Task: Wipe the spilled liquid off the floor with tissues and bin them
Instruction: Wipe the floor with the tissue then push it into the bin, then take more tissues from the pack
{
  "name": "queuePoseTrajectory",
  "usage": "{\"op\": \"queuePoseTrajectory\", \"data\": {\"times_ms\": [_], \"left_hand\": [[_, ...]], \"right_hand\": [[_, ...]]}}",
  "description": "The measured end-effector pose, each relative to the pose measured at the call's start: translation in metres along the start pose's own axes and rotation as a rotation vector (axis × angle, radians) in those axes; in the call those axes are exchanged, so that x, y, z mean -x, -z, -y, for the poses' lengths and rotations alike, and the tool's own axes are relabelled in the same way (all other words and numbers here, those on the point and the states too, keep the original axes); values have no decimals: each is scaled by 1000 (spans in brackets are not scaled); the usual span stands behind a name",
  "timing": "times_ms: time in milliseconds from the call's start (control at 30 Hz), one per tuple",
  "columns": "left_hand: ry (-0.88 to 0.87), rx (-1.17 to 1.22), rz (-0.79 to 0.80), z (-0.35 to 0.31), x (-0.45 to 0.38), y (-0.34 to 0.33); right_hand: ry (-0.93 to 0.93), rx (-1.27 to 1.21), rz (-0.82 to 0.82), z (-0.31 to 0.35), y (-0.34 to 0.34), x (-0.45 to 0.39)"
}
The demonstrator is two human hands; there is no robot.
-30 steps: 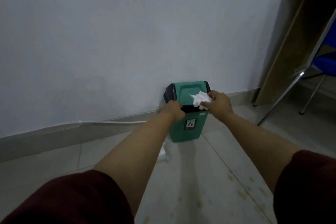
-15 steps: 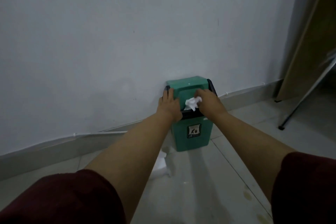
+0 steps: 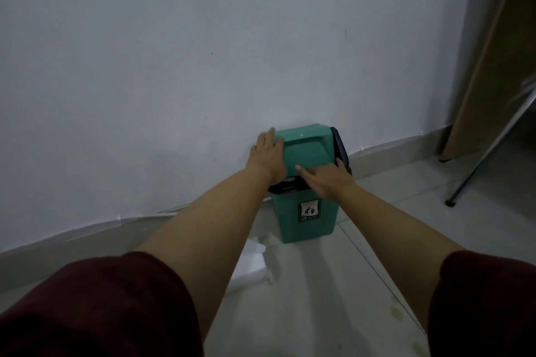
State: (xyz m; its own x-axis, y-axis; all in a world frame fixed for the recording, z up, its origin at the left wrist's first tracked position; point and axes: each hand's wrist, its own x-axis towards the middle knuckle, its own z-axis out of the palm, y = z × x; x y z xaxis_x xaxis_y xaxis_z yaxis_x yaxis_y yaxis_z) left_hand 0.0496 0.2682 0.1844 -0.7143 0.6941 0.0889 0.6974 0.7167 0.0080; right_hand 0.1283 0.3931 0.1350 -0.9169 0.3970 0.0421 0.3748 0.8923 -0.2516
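Green plastic bin (image 3: 307,222) w/ black rim, swing lid, L hand (image 3: 268,155) & R hand (image 3: 326,180) flat on lid, fingers straight.

The green swing-lid bin (image 3: 304,182) backs against the wall (image 3: 203,52) beyond both hands. White tissue pack (image 3: 251,265) lies under the left forearm; bare floor tiles (image 3: 435,226) open rightward toward a metal chair leg (image 3: 490,151).
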Motion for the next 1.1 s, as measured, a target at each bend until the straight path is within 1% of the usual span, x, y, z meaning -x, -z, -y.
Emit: {"op": "queuePoseTrajectory", "data": {"times_ms": [33,67,100,133,200,233,267,367,433,500,567,700,767,833,900,1000,1067,1100], "left_hand": [[13,33,13,0,-3,1],[16,66,33,-1,-6,1],[12,82,53,-2,-9,2],[8,80,67,-2,-12,2],[11,57,81,0,-19,4],[18,55,85,2,-21,5],[24,68,90,4,-23,7],[44,210,74,9,-19,8],[63,323,2,13,-6,3],[108,403,-98,22,16,-9],[169,449,-150,38,41,-25],[332,477,-118,74,90,-61],[430,504,-97,94,113,-77],[509,538,-42,111,134,-93],[548,567,43,122,150,-108],[532,615,193,127,168,-126],[499,616,265,124,176,-135],[488,618,290,122,179,-138]], "right_hand": [[-10,-2,27,1,1,-1],[-3,-26,14,2,3,-1],[16,-86,-52,2,3,-1],[43,-185,-179,1,3,2],[100,-343,-485,-3,2,10],[131,-373,-585,-6,3,14],[162,-380,-636,-8,4,16],[239,-372,-650,-9,3,25],[284,-361,-652,-4,1,33],[322,-374,-608,9,-7,42],[355,-384,-528,24,-19,49],[358,-397,-336,57,-50,56],[302,-410,-178,74,-67,55],[260,-406,9,91,-88,54],[228,-371,133,105,-110,55],[161,-308,262,122,-140,55],[117,-298,309,128,-155,53],[87,-316,305,128,-159,51]]}}
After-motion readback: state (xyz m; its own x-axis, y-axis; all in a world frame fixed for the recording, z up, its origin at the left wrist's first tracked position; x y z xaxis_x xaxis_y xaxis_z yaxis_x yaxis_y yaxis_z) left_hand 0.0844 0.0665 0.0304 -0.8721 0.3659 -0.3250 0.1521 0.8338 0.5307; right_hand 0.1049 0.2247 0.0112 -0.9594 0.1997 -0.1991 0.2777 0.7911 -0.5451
